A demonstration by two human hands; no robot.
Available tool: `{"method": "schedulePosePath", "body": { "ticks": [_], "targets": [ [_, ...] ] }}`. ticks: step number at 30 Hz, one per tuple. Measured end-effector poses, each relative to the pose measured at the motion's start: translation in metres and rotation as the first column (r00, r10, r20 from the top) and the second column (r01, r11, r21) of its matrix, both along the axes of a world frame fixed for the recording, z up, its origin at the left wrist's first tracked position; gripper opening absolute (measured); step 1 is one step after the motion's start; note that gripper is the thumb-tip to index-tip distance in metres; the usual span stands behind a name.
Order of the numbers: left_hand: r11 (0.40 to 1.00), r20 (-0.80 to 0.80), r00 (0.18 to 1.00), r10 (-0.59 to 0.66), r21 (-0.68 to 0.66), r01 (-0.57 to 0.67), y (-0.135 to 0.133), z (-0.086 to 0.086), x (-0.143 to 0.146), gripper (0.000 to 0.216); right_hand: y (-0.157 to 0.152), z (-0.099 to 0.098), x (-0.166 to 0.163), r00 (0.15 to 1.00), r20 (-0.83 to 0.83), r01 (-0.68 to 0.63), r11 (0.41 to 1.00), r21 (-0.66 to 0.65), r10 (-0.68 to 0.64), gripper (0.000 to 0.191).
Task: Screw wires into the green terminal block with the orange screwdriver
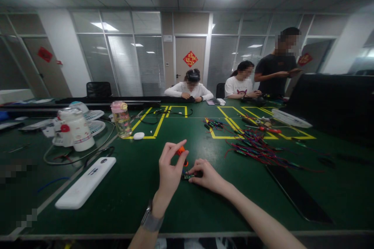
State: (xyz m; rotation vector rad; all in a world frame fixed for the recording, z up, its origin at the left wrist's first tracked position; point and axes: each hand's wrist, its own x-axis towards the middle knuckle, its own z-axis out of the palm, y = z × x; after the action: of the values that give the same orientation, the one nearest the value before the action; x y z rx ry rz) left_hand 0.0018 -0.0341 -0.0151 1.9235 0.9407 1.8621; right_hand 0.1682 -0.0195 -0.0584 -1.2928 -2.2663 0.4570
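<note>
My left hand [172, 165] is raised over the table in front of me, its thumb and fingers closed around a small orange tool [181, 150]. Most of that tool is hidden by the fingers, so its kind does not show. Low at the table top, my right hand [206, 175] pinches a small green circuit board [186, 177] between thumb and fingertips. The board lies just below the orange tool's lower end. Right of my hands spreads a heap of similar boards with red and dark wires [254, 146].
To the left lie a white oblong device [86, 183], a white jug [76, 130] and a pink-lidded bottle [120, 118]. A black flat panel [298, 192] lies at right, near a dark screen [333, 109]. Several people are across the green table [131, 210].
</note>
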Motion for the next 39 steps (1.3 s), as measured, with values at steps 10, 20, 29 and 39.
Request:
{"method": "schedulePosePath", "body": {
  "ticks": [10,20,29,39],
  "targets": [
    [0.98,0.002,0.984,-0.179,-0.085,0.178,-0.004,-0.001,0.001,0.039,0.0,-0.003,0.001,1.0,0.002,-0.014,0.999,0.039,0.014,0.014],
    [0.997,-0.04,0.996,0.074,0.039,-0.072,-0.003,0.003,0.0,0.019,-0.001,0.002,-0.001,1.0,0.001,0.011,1.0,-0.007,-0.011,0.02],
    [0.997,-0.042,0.999,0.033,0.065,-0.03,-0.004,0.004,0.002,0.026,-0.001,0.001,0.0,1.0,-0.006,0.0,1.0,0.006,0.0,0.018],
    [0.996,-0.209,0.975,0.07,-0.035,-0.079,0.01,0.022,-0.004,0.028,0.0,-0.002,0.001,0.999,-0.049,0.002,1.0,0.001,-0.002,0.017]
  ]
}}
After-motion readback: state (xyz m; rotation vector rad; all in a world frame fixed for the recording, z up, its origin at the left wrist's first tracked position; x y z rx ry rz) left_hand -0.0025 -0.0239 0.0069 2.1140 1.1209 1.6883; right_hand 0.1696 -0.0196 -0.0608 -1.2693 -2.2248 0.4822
